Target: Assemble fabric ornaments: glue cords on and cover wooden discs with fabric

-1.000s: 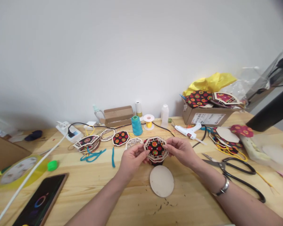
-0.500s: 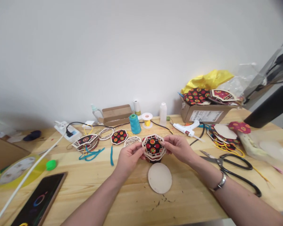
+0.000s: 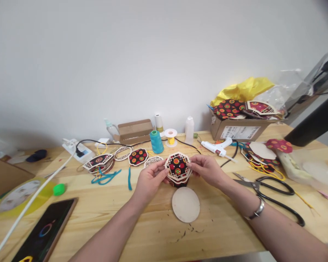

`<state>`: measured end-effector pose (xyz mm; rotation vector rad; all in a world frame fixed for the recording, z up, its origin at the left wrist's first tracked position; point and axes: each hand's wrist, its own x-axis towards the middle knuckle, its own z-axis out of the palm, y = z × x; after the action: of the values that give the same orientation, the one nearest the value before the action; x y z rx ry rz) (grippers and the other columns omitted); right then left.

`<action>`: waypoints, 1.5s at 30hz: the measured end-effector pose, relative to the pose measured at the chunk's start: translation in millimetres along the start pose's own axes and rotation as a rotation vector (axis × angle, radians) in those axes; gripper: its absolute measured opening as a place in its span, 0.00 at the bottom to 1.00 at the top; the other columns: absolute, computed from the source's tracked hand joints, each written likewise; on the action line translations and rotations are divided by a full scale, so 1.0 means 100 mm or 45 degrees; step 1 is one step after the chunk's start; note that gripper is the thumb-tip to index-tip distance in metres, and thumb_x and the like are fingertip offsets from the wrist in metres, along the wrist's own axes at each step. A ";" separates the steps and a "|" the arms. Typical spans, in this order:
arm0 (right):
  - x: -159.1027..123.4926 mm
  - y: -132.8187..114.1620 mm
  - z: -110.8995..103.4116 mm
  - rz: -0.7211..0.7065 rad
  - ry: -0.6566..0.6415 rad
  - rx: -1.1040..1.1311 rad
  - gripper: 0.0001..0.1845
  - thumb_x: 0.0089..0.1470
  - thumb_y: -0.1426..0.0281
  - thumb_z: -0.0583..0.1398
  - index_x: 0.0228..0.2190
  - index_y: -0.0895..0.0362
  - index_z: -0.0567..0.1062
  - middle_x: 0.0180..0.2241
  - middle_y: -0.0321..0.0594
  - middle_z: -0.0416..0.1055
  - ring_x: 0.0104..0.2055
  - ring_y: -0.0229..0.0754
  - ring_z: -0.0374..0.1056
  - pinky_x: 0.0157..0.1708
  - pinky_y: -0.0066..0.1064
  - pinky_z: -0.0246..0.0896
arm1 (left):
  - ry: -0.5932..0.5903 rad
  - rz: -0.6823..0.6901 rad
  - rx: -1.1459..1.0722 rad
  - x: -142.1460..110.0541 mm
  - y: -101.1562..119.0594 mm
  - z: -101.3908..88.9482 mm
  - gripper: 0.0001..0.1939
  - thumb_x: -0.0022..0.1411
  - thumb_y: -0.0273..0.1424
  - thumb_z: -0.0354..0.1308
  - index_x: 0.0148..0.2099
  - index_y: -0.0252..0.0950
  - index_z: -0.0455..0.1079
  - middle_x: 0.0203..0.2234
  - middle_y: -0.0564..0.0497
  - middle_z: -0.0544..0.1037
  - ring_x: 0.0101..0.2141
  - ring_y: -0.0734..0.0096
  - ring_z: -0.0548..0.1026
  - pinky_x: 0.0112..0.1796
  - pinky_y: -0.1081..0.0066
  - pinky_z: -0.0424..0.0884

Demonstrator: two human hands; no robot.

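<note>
One lattice-framed piece [image 3: 178, 166] of dark flowered fabric sat between the person's left hand [image 3: 152, 179] and right hand [image 3: 207, 168], and I saw the grip of each clamped on it, thumb in front, pinching opposite edges. It was tilted with its pale lattice toward the person, and more dark fabric showed beneath its lower rim. Whether that lower part touched the tabletop [image 3: 104, 211], I couldn't tell.

Just on the person's side of it, a pale round disc [image 3: 186, 204] lay flat, with dark scraps [image 3: 183, 234] scattered nearer still. Past the left hand's fingers lay a latticed frame [image 3: 153, 160], partly covered by that hand, then a flowered ornament [image 3: 138, 157] with a blue tassel [image 3: 129, 179], and farther left a stack of fan-shaped pieces [image 3: 98, 163] near some blue cord [image 3: 106, 178].

Behind the piece stood a teal thread cone [image 3: 156, 143] beside a spool of yellow thread [image 3: 171, 141]. Beyond the right hand rested a white glue gun [image 3: 216, 148], and near that forearm lay black-handled scissors [image 3: 256, 186], their blades parted.

Against the wall, a cardboard box [image 3: 215, 131] brimmed with flowered pieces [image 3: 229, 108] under yellow cloth [image 3: 244, 89]. Well off to the left lay a phone [image 3: 43, 231] and a green cap [image 3: 59, 189].
</note>
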<state>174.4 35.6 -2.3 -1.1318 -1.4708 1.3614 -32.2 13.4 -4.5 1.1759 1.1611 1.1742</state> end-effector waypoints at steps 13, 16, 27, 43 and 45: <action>-0.01 -0.07 -0.04 -0.024 -0.016 0.002 0.19 0.44 0.54 0.64 0.21 0.58 0.71 0.17 0.32 0.65 0.20 0.32 0.60 0.21 0.26 0.56 | -0.112 -0.007 -0.025 -0.01 -0.02 -0.01 0.18 0.51 0.38 0.66 0.41 0.32 0.76 0.26 0.50 0.80 0.24 0.74 0.75 0.25 0.75 0.73; 0.00 -0.06 -0.06 -0.029 0.005 0.027 0.20 0.44 0.53 0.63 0.23 0.58 0.71 0.17 0.32 0.65 0.20 0.32 0.60 0.21 0.26 0.56 | -0.139 -0.010 -0.034 -0.02 -0.01 -0.01 0.17 0.51 0.39 0.66 0.39 0.32 0.76 0.26 0.50 0.80 0.24 0.73 0.76 0.26 0.74 0.74; 0.01 -0.04 -0.04 0.011 -0.040 0.071 0.21 0.42 0.53 0.64 0.25 0.60 0.75 0.18 0.33 0.66 0.20 0.32 0.59 0.21 0.26 0.54 | -0.177 -0.045 -0.005 -0.05 0.06 0.00 0.17 0.52 0.40 0.65 0.36 0.30 0.74 0.24 0.47 0.80 0.23 0.72 0.76 0.25 0.75 0.72; 0.01 -0.05 -0.06 0.061 -0.054 0.123 0.22 0.40 0.52 0.66 0.23 0.59 0.74 0.17 0.34 0.67 0.19 0.32 0.60 0.20 0.26 0.54 | -0.187 -0.031 0.048 -0.07 0.06 -0.02 0.15 0.54 0.41 0.62 0.30 0.32 0.71 0.21 0.51 0.77 0.20 0.76 0.72 0.22 0.77 0.67; 0.01 -0.05 -0.06 0.054 -0.035 0.112 0.21 0.39 0.53 0.67 0.23 0.60 0.75 0.17 0.34 0.67 0.19 0.32 0.60 0.20 0.26 0.53 | -0.162 -0.027 0.050 -0.06 0.05 -0.02 0.15 0.54 0.41 0.62 0.30 0.32 0.71 0.21 0.51 0.77 0.20 0.76 0.72 0.22 0.77 0.66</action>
<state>179.1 37.8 3.0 -1.0978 -1.3987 1.4620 -34.9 7.9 0.6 1.2472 1.1019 1.0488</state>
